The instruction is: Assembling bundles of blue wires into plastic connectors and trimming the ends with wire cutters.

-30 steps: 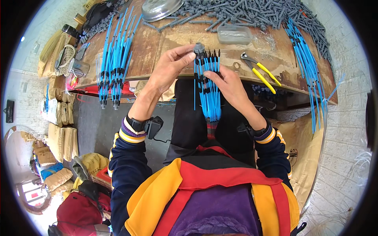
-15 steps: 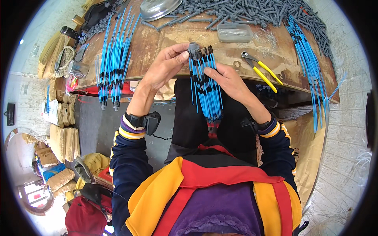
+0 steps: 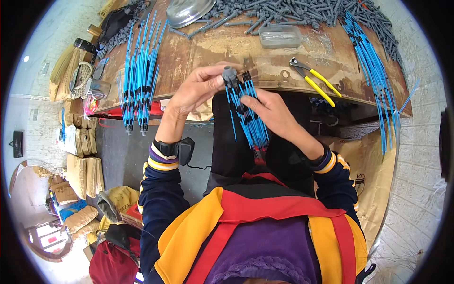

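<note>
My left hand [image 3: 196,90] pinches a grey plug [image 3: 230,74] at the top of a bundle of blue rods [image 3: 248,113]. My right hand [image 3: 272,111] grips the bundle mid-length. Its long axis runs from the wooden bench [image 3: 213,47] edge down toward my lap, black-tipped ends uppermost.

so much blue here: the bundle of thin rods [image 3: 248,116] is bright blue with black bands, same as the rod bunches [image 3: 139,80] laid on the worn brown wooden table [image 3: 222,49]. The little cap [image 3: 230,74] is grey, like the pile of plugs [image 3: 293,8]. Pliers [image 3: 314,80] have yellow handles. Jacket sleeves [image 3: 158,199] are navy with yellow-and-purple striped cuffs, black watch [image 3: 165,147]
</note>
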Available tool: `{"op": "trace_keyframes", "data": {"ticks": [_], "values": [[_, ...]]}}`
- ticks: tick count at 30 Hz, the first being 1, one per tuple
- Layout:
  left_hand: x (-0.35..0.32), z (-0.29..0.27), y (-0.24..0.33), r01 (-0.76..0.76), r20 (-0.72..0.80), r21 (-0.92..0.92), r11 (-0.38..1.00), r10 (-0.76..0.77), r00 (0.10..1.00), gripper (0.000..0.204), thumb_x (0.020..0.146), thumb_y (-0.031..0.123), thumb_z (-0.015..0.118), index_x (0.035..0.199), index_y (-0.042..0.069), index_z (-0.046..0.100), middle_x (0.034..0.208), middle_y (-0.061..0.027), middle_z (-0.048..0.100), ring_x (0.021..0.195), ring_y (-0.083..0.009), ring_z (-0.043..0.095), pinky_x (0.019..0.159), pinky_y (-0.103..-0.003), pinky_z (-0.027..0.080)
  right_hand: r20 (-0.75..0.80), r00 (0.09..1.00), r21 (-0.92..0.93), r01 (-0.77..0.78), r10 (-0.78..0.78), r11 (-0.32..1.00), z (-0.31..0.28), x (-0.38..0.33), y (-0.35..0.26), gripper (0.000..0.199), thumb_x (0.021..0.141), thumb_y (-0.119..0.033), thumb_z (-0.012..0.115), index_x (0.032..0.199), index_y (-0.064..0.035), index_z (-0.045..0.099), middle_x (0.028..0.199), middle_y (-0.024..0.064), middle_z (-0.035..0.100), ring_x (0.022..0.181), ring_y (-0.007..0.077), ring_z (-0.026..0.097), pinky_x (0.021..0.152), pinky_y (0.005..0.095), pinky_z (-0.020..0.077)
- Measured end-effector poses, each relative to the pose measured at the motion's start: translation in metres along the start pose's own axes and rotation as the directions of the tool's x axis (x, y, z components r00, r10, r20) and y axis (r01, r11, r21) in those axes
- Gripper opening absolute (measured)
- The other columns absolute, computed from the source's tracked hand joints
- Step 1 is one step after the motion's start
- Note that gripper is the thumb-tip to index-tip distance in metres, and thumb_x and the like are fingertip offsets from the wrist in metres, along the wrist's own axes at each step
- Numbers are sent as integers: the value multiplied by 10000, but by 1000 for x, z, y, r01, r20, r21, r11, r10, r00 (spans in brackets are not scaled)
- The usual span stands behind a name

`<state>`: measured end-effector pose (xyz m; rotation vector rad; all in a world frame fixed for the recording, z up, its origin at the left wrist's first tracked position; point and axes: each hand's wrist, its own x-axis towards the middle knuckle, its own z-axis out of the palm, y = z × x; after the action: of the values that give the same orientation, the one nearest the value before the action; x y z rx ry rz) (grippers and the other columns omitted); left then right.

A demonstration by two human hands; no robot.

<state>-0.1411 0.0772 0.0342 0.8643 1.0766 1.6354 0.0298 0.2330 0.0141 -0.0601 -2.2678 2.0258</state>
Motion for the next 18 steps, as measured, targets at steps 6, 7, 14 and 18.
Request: {"op": "trace_keyframes", "data": {"ticks": [6,7,14,18], "values": [[-2,9,-17,-141,-184,86,986,155,971,304,950,129,610,1219,-10,595,1086,-61,649,1030,-139,595,918,-293,476,-157,987,-89,28,-42,996,14,-9,-7,283,987,-260,552,1037,6,632,764,55,633,672,107,562,654,287,472],[-3,9,-17,-107,-257,241,965,169,952,280,953,128,605,1198,-7,601,1064,-64,657,1001,-129,602,891,-282,485,-152,987,-88,33,-46,996,16,-7,-7,283,987,-260,552,1037,6,632,764,55,633,672,107,562,654,287,472],[-23,70,0,97,-464,646,757,289,838,295,952,154,620,1192,-13,577,990,-59,673,904,-95,607,817,-251,491,-215,965,-195,110,-152,975,28,-4,-1,268,980,-249,548,997,13,603,757,109,613,672,178,588,659,311,473],[-23,65,-8,52,-480,573,818,284,830,379,959,170,610,1290,0,534,1072,-84,663,977,-105,595,869,-246,470,-145,984,-194,77,-107,978,23,-1,-7,269,976,-249,550,982,18,585,771,135,607,695,231,600,671,325,471]]}}
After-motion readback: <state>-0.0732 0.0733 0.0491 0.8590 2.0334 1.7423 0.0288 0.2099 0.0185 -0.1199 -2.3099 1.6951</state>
